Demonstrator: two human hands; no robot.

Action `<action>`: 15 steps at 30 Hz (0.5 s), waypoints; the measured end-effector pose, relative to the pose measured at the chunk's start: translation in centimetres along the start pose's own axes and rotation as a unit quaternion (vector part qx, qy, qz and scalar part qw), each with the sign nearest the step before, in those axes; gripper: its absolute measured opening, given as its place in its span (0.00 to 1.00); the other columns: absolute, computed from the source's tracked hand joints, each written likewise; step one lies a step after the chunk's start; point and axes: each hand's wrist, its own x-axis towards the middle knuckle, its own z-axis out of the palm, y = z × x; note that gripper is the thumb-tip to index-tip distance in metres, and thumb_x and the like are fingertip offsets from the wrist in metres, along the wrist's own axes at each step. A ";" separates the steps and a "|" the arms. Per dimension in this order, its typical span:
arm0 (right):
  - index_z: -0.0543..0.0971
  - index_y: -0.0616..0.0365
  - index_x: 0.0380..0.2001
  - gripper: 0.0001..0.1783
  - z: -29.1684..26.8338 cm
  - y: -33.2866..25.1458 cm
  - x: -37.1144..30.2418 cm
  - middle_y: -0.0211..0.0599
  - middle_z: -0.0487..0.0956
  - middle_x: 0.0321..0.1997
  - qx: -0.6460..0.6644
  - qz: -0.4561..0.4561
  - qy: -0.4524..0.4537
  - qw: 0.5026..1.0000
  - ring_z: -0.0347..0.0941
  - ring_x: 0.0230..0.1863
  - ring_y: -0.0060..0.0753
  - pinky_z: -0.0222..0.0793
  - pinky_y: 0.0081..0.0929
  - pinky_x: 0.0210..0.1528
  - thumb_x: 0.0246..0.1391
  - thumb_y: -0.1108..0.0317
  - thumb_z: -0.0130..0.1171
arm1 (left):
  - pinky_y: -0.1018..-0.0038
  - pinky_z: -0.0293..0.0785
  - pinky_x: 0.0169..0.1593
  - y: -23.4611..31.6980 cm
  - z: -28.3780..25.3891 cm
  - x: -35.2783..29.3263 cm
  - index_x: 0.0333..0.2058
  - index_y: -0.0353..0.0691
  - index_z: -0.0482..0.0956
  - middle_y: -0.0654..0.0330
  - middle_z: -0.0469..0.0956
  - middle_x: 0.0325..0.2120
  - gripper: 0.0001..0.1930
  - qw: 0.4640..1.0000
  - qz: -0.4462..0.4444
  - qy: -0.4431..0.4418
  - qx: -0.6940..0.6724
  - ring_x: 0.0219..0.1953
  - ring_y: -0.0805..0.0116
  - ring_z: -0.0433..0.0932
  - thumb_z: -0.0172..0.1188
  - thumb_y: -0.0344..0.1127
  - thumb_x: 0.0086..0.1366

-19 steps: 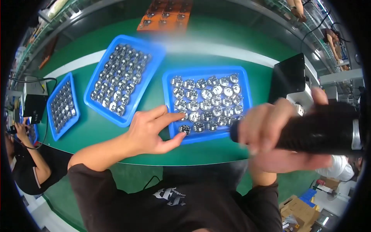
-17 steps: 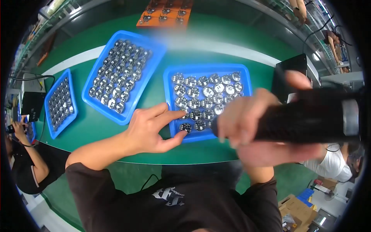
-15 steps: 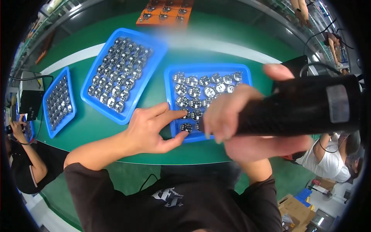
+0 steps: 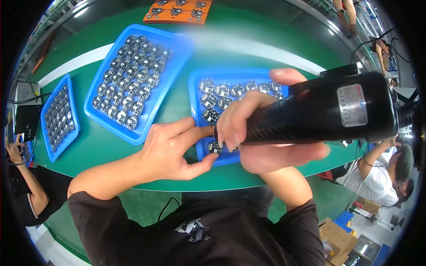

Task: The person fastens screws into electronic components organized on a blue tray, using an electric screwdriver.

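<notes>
My right hand (image 4: 248, 119) is wrapped around a black electric screwdriver (image 4: 310, 113), held sideways over a blue tray (image 4: 193, 95). Its tip end reaches toward the tray's near left corner; the hand hides the exact tip. Rows of round silver-and-black circuit boards (image 4: 209, 100) fill the tray. At the left edge, my left hand (image 4: 171, 146) has its index finger and thumb at either side of a round circuit board (image 4: 214, 147) in the near left corner, steadying it. The screwdriver and right hand cover much of the tray's right part.
A second blue tray (image 4: 148, 128) of similar boards lies tilted to the left, and a third tray (image 4: 75, 133) farther left. An orange fixture board (image 4: 175, 17) with metal parts lies at the far side. Co-workers sit at both sides; one wears a white shirt (image 4: 370, 175).
The screwdriver and right hand have moved left and slightly nearer, toward my left fingertips. My left hand keeps its place at the corner board. The whole view has shifted slightly.
</notes>
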 end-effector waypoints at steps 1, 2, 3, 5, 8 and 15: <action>0.59 0.72 0.56 0.64 0.2 0.2 0.0 0.42 0.77 0.33 0.000 0.000 0.001 1.000 0.70 0.15 0.21 0.64 0.15 0.18 0.45 0.13 0.42 | 0.69 0.68 0.19 0.0 0.0 0.1 0.39 0.37 0.85 0.62 0.69 0.20 0.21 1.000 0.000 -0.001 0.000 0.15 0.64 0.72 0.74 0.42 0.48; 0.58 0.72 0.56 0.64 0.4 0.5 0.1 0.40 0.76 0.31 0.036 -0.006 0.008 0.999 0.69 0.15 0.20 0.64 0.14 0.18 0.44 0.14 0.43 | 0.68 0.68 0.19 0.0 0.0 0.1 0.39 0.37 0.85 0.62 0.69 0.20 0.21 1.000 -0.001 -0.001 0.001 0.16 0.64 0.72 0.74 0.42 0.47; 0.58 0.72 0.56 0.64 0.6 0.6 0.1 0.38 0.75 0.28 0.071 -0.013 0.016 0.997 0.69 0.15 0.19 0.64 0.14 0.17 0.44 0.14 0.45 | 0.68 0.68 0.19 0.1 0.0 0.1 0.39 0.37 0.86 0.62 0.69 0.20 0.21 1.000 -0.001 -0.001 0.003 0.16 0.64 0.72 0.74 0.42 0.47; 0.58 0.72 0.57 0.64 0.5 0.6 0.1 0.37 0.74 0.27 0.076 -0.010 0.006 0.997 0.69 0.15 0.19 0.63 0.14 0.17 0.44 0.14 0.45 | 0.68 0.69 0.19 0.1 0.0 0.1 0.38 0.38 0.86 0.62 0.69 0.20 0.20 1.000 -0.004 -0.003 0.004 0.16 0.63 0.73 0.74 0.42 0.47; 0.55 0.59 0.61 0.62 -0.2 -0.2 -0.1 0.38 0.72 0.22 0.038 0.022 -0.035 0.998 0.69 0.16 0.28 0.67 0.25 0.22 0.43 0.13 0.44 | 0.68 0.69 0.20 0.2 0.0 0.0 0.38 0.38 0.86 0.61 0.69 0.20 0.20 1.000 -0.009 -0.003 0.004 0.16 0.63 0.73 0.74 0.43 0.47; 0.55 0.49 0.64 0.60 -0.4 -0.3 -0.4 0.41 0.72 0.20 0.004 0.060 -0.074 0.995 0.70 0.18 0.38 0.71 0.35 0.26 0.41 0.12 0.45 | 0.67 0.70 0.20 0.2 0.0 -0.1 0.38 0.38 0.86 0.61 0.70 0.20 0.20 1.000 -0.006 0.000 -0.002 0.17 0.63 0.74 0.74 0.43 0.47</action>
